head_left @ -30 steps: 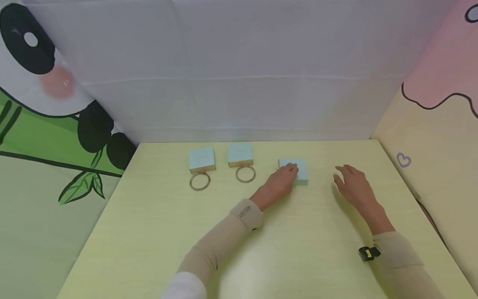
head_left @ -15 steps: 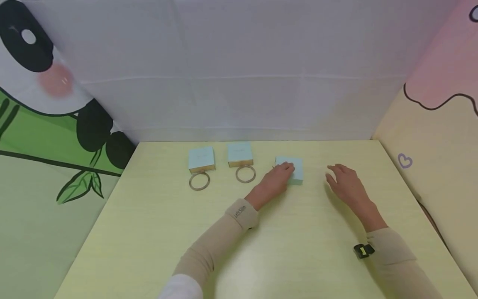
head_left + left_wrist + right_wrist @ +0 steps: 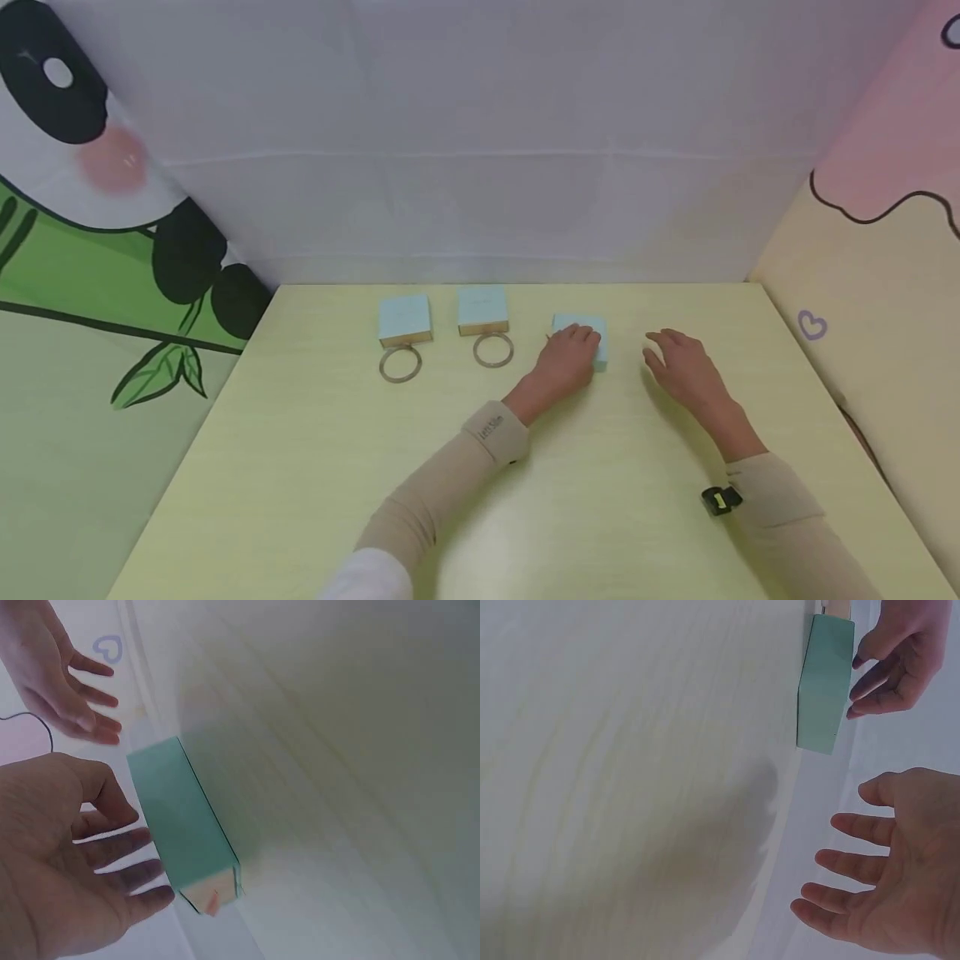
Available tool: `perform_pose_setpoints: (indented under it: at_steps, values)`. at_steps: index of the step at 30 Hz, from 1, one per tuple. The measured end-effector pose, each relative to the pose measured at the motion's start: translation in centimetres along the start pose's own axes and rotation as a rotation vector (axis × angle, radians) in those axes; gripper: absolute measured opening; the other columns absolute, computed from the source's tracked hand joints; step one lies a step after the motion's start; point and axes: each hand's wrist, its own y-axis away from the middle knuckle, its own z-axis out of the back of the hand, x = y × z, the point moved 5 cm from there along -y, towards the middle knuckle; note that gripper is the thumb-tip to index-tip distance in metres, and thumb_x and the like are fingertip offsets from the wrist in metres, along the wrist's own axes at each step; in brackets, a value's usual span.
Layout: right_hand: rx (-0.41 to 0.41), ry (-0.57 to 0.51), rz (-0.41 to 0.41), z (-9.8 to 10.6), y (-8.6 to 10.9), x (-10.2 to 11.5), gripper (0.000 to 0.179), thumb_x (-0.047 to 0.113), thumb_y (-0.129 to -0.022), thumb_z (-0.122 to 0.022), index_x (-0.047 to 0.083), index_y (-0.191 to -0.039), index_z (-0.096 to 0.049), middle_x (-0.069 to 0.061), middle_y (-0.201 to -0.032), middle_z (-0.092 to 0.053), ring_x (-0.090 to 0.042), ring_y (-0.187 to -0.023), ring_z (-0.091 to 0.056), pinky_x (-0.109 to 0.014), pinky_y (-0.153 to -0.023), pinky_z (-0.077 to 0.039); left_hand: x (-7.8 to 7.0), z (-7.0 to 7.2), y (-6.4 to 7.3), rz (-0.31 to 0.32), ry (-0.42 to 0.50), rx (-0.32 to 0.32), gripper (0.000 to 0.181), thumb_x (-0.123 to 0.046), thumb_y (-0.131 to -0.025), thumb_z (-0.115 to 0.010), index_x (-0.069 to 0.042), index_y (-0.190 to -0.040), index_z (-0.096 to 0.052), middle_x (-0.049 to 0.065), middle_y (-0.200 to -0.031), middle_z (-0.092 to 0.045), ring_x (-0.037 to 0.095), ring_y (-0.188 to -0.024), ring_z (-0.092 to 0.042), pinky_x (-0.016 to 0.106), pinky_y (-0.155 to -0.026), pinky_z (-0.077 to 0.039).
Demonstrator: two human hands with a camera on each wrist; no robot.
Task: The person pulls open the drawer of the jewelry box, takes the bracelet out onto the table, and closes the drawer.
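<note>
A light-blue drawer-style box (image 3: 602, 335) lies on the table, right of two similar ones. My left hand (image 3: 566, 362) is over its near left part, with loosely bent fingers. In the left wrist view, the left fingertips lie close along one edge of the box (image 3: 184, 817); I cannot tell whether they touch. A tan end with a small orange-pink tab shows on that box. My right hand (image 3: 684, 371) hovers to the right, fingers spread and holding nothing. In the right wrist view, a gap separates the right hand (image 3: 904, 862) from the box (image 3: 826, 682).
Two light-blue boxes, one left (image 3: 405, 318) and one in the middle (image 3: 482, 308), stand near the back. Before them lie a left bangle (image 3: 383, 367) and a second bangle (image 3: 512, 350). A white backdrop (image 3: 480, 167) closes the far edge; a side wall (image 3: 862, 333) stands right.
The right-hand box has slid slightly left, mostly in the first half second. My left hand went left with it, then shifted back right over it. My right hand has drifted left toward the box.
</note>
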Motion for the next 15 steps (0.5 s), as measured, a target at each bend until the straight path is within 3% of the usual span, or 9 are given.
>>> perform_pose_setpoints:
  at_steps: [5,9,15]
  values:
    - [0.013,0.013,0.011,-0.2,-0.3,0.6,0.045,0.023,-0.108,-0.045,-0.007,-0.141,-0.052,-0.036,-0.147,-0.043,-0.059,-0.133,-0.039,-0.068,-0.11,-0.033,-1.4,0.4,-0.1,0.147,-0.059,-0.017,0.032,-0.04,-0.101,-0.06,-0.02,-0.126,-0.061,-0.004,-0.126,-0.059,0.023,-0.124,-0.052,0.04,-0.104,-0.046]
    - [0.026,0.023,0.02,-0.3,-0.5,1.1,0.045,0.023,-0.108,-0.044,-0.007,-0.141,-0.052,-0.036,-0.146,-0.044,-0.059,-0.133,-0.04,-0.069,-0.109,-0.034,-2.0,0.3,-0.5,0.254,-0.094,0.005,0.04,-0.051,-0.102,-0.054,-0.023,-0.13,-0.058,-0.002,-0.128,-0.055,0.027,-0.126,-0.046,0.045,-0.104,-0.043]
    - [0.048,0.027,0.032,-0.9,-0.9,1.9,0.046,0.024,-0.109,-0.044,-0.006,-0.142,-0.051,-0.033,-0.147,-0.045,-0.058,-0.132,-0.041,-0.069,-0.106,-0.037,-1.9,0.0,-1.0,0.341,-0.125,0.05,0.051,-0.062,-0.101,-0.046,-0.023,-0.133,-0.055,0.003,-0.129,-0.054,0.029,-0.12,-0.049,0.049,-0.099,-0.046]
